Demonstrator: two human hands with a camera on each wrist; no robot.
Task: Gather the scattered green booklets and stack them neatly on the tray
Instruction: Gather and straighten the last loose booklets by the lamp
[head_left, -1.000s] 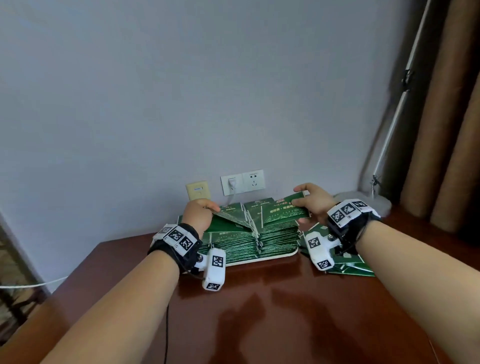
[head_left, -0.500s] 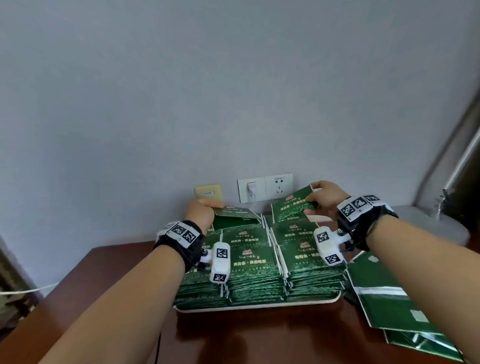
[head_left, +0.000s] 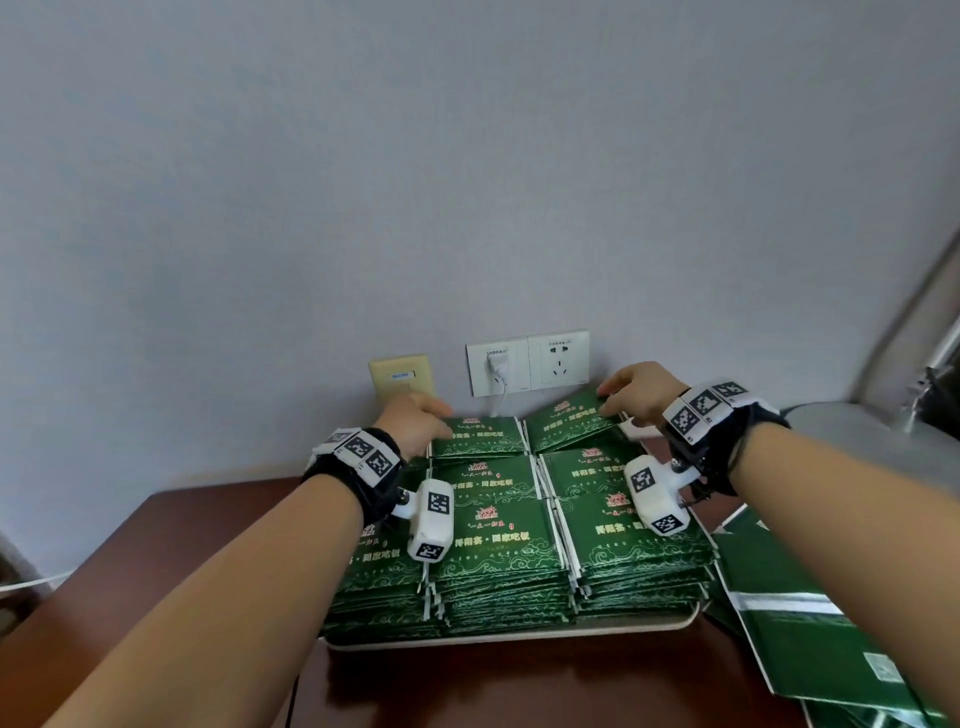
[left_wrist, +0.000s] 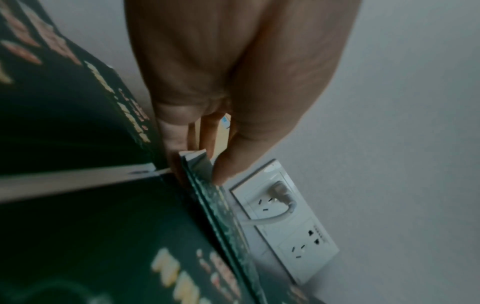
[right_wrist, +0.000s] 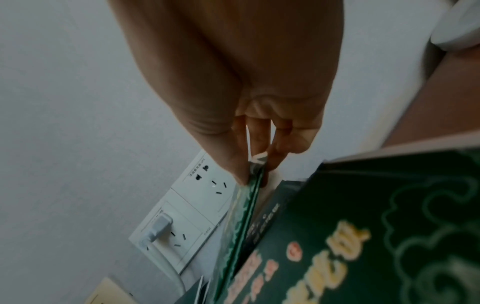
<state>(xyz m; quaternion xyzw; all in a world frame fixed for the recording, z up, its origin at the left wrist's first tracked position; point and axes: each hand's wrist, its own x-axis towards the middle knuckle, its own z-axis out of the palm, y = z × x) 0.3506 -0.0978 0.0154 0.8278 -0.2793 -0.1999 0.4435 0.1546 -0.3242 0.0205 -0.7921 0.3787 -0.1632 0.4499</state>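
A white tray (head_left: 519, 633) on the brown table carries rows of stacked green booklets (head_left: 498, 535) with gold lettering. My left hand (head_left: 415, 423) pinches the far left corner of a thin bundle of green booklets (head_left: 475, 436) on the back middle stack; the left wrist view shows thumb and fingers (left_wrist: 226, 164) clamped on the bundle's edge (left_wrist: 207, 185). My right hand (head_left: 636, 389) pinches the far corner of another tilted bundle (head_left: 569, 423) over the back right stack, seen edge-on as a green booklet edge (right_wrist: 253, 197) in the right wrist view.
More green booklets (head_left: 810, 618) lie loose on the table right of the tray. Wall sockets (head_left: 527, 361) with a white plug and a beige wall plate (head_left: 402, 376) sit just behind the stacks. A grey lamp base (head_left: 852, 431) stands at the right.
The view has come closer to the tray. The left bundle has dropped flat onto the back middle stack; the right bundle has lowered but stays tilted. Both hands keep their hold.
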